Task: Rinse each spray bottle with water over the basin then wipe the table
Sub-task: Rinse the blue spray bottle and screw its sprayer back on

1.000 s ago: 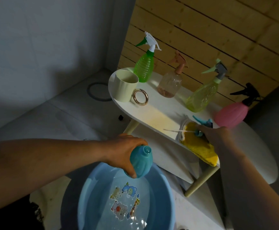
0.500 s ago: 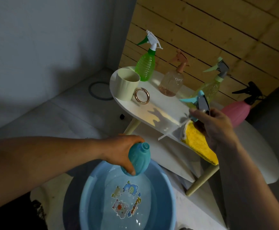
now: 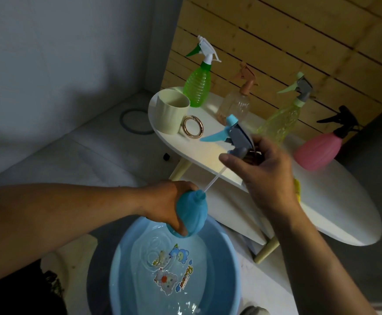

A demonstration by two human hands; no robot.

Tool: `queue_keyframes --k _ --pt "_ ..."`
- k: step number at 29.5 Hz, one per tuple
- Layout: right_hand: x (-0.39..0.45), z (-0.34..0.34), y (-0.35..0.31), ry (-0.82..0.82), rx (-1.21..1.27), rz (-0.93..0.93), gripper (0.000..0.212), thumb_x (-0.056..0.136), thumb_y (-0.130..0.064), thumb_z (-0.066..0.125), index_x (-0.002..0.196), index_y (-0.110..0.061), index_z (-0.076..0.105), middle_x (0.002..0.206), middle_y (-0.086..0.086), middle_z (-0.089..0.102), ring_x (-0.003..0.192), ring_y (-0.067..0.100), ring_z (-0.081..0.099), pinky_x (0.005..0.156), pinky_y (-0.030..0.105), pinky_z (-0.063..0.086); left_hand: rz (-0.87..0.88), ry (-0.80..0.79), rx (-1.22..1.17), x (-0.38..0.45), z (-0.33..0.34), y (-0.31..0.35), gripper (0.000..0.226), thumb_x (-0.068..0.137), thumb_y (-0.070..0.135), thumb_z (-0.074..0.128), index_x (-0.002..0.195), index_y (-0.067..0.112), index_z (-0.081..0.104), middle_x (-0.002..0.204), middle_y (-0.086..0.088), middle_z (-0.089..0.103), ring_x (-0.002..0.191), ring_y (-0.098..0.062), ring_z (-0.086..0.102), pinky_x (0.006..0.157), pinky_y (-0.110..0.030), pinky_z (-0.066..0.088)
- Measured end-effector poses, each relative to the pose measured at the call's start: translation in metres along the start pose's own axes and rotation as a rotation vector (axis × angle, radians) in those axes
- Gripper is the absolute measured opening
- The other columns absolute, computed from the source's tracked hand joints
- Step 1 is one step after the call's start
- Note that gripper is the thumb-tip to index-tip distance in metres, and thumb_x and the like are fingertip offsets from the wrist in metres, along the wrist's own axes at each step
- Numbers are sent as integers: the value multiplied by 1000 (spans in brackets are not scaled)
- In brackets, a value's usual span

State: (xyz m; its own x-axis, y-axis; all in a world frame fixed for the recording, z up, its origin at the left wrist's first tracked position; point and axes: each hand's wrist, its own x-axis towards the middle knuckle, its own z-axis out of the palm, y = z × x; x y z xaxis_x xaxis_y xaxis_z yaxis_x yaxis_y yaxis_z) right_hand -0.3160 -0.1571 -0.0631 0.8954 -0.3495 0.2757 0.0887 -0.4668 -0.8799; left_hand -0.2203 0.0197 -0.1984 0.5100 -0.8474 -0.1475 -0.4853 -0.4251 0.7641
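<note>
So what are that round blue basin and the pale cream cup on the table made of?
The round blue basin looks like glossy moulded plastic: smooth, evenly coloured walls with a soft sheen and cartoon stickers inside. The pale cream cup has a matte ribbed wall, probably plastic, possibly ceramic.

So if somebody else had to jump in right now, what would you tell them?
Left hand: grips the blue bottle, cap off, above the basin.
Right hand: holds the blue-grey spray head; its tube tip is right at the bottle's mouth.
The basin holds water.
On the table: green bottle, peach bottle, yellow bottle, pink bottle, all capped, plus a cup and a yellow cloth mostly hidden behind the right arm.
Left to do: fit the head on, probably rinse the remaining bottles, wipe the table.
</note>
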Motion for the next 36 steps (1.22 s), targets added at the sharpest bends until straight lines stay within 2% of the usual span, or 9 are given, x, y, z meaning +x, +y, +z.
queue_keyframes --k 6,11,14,17,21,27,30,33,36 --pt "-24 18 30 -106 -133 -1 39 73 -28 90 105 -28 67 97 -2 71 92 21 69 81 48 58 20 15 45 -5 -2 9 88 56 48 98 129 46 48 120 25 59 111 -5 60 94 -30 55" --pt "-40 28 44 -197 -201 -45 39 74 -23 90 103 -32 65 99 -6 66 92 9 64 82 32 55 8 28 43 -8 -3 15 70 59 47 95 115 46 53 112 22 64 104 -5 64 90 -32 57" --pt "-43 26 46 -245 -201 -58 38 78 -23 87 107 -34 66 103 -9 66 98 11 63 86 40 55 7 32 -20 -11 -3 18 62 63 37 96 108 48 54 104 26 64 100 1 63 86 -19 55" --pt "-44 22 44 -309 -165 -19 35 82 -23 84 111 -32 67 105 -14 71 104 7 65 91 39 56 -7 36 -103 -13 -3 23 60 66 27 95 103 48 54 100 26 64 94 15 60 73 -5 48" --pt "-42 14 41 -324 -132 0 39 77 -22 87 107 -36 68 102 -20 71 101 0 64 85 19 52 -19 26 -166 -15 0 27 57 68 19 94 104 41 55 98 21 66 87 17 61 68 -5 48" --pt "-34 -3 37 -336 -80 -26 43 73 -21 89 110 -29 69 104 -9 73 103 12 68 92 43 56 -19 39 -204 -13 3 40 51 68 21 94 105 36 62 95 21 70 91 6 66 76 -17 58" --pt "-25 -9 33 -353 -50 -44 48 73 -13 90 114 -24 68 109 -7 74 105 13 68 93 37 56 27 74 -199 -12 -2 48 53 65 20 95 98 41 59 91 33 65 89 8 65 70 -11 50" --pt "-12 -24 27 -332 -49 -64 50 71 -11 91 114 -24 68 108 -8 74 103 11 68 89 26 53 70 133 -211 -3 -8 61 63 61 25 96 111 40 60 104 25 67 100 1 66 80 -20 55" --pt "5 -40 18 -266 -38 -99 53 70 -10 91 115 -25 67 107 -10 74 98 10 68 89 28 55 79 180 -212 9 -22 79 69 62 25 97 117 38 58 107 24 67 102 3 66 79 -16 54"
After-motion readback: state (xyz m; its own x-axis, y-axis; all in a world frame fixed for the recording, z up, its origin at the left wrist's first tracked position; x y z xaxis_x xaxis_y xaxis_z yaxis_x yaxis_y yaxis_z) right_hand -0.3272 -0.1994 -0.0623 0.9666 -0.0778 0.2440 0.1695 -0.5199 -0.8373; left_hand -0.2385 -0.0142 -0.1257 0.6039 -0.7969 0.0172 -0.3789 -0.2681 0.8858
